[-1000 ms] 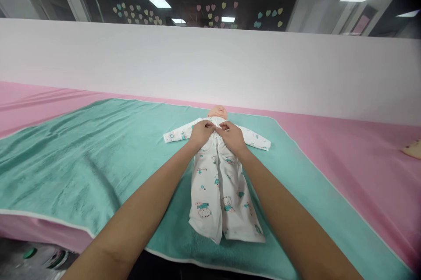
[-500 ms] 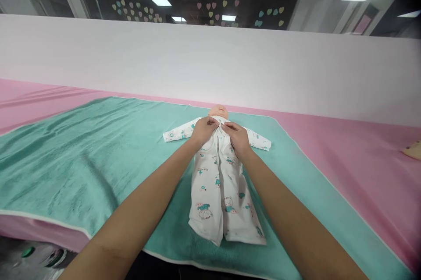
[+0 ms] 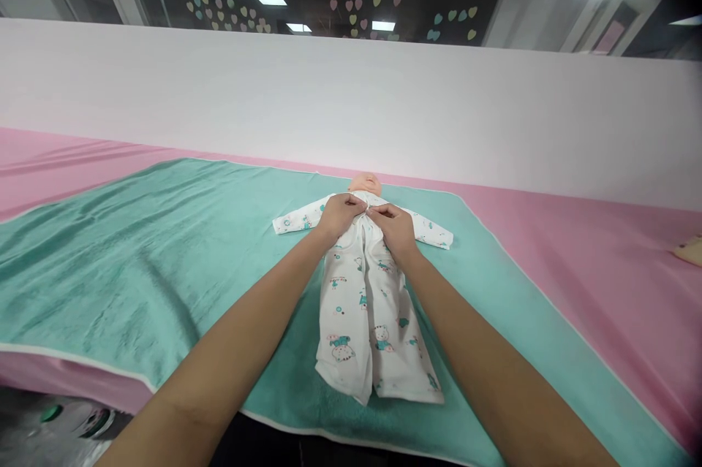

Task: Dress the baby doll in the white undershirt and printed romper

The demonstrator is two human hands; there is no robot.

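A baby doll [image 3: 365,183] lies on its back, dressed in a white long-sleeved baby gown [image 3: 345,306] printed with small cartoon animals. Both sleeves are spread out sideways. Below the chest the gown's front edges part along a middle slit. My left hand [image 3: 341,213] pinches the left front edge just under the doll's neck. Opposite it, my right hand [image 3: 393,226] pinches the right edge, and the fingertips of both hands nearly meet there. Whatever fastener sits between the fingers is too small to make out.
A teal towel [image 3: 219,233] with wrinkles on its left side lies beneath the doll, over a pink cloth [image 3: 603,255]. Behind stands a low white wall [image 3: 351,101]. Clear plastic bottles [image 3: 71,419] are at the lower left. A beige object [image 3: 688,251] shows at the right edge.
My right fingertips have moved slightly left, closer to my left fingertips at the gown's neckline. The view has shifted a little; the doll lies as before.
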